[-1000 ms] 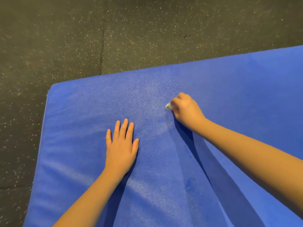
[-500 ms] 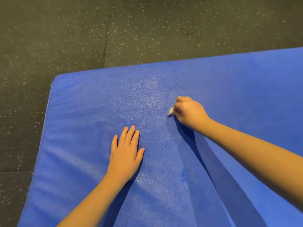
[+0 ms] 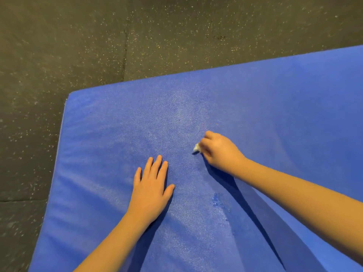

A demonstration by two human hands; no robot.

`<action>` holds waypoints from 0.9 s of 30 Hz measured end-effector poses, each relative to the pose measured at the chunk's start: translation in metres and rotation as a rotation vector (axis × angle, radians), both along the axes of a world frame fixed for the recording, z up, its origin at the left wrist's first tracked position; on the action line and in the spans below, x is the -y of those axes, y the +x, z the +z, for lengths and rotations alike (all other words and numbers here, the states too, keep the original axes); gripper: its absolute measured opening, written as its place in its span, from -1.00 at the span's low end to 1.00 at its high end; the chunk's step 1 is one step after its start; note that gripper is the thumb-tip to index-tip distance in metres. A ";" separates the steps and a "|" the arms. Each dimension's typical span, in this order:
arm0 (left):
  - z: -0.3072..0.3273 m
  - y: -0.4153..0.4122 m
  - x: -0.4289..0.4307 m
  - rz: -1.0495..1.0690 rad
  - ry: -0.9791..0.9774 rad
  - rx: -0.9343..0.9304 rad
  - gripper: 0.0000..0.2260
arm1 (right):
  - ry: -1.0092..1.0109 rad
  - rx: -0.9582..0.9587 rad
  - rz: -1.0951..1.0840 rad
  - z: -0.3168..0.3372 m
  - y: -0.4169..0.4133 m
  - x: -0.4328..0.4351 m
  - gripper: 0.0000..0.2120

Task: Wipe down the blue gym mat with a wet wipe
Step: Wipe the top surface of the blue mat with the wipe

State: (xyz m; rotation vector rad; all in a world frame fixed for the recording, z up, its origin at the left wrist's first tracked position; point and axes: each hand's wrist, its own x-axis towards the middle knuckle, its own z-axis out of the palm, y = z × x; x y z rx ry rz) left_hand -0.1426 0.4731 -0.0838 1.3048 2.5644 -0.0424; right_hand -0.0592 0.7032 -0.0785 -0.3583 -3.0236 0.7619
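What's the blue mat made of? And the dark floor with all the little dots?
The mat looks like soft foam under a blue vinyl-like cover. It has a fine grainy sheen, a rounded corner and shallow wrinkles along its left side. The floor looks like matte rubber tiles. It is dark with pale flecks, and straight seams run between the pieces.

A large blue foam gym mat [image 3: 255, 107] lies on dark speckled rubber flooring [image 3: 78, 46], its far-left corner in view. The left hand [image 3: 150, 188] rests flat on the mat, fingers [image 3: 157, 165] straight. Just beside it, the right hand [image 3: 220, 150] grips a small crumpled white wet wipe [image 3: 196, 148] against the mat.
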 end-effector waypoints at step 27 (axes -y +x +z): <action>0.011 0.023 0.024 -0.046 -0.039 0.016 -0.45 | 0.221 0.119 -0.166 0.011 0.028 0.004 -0.85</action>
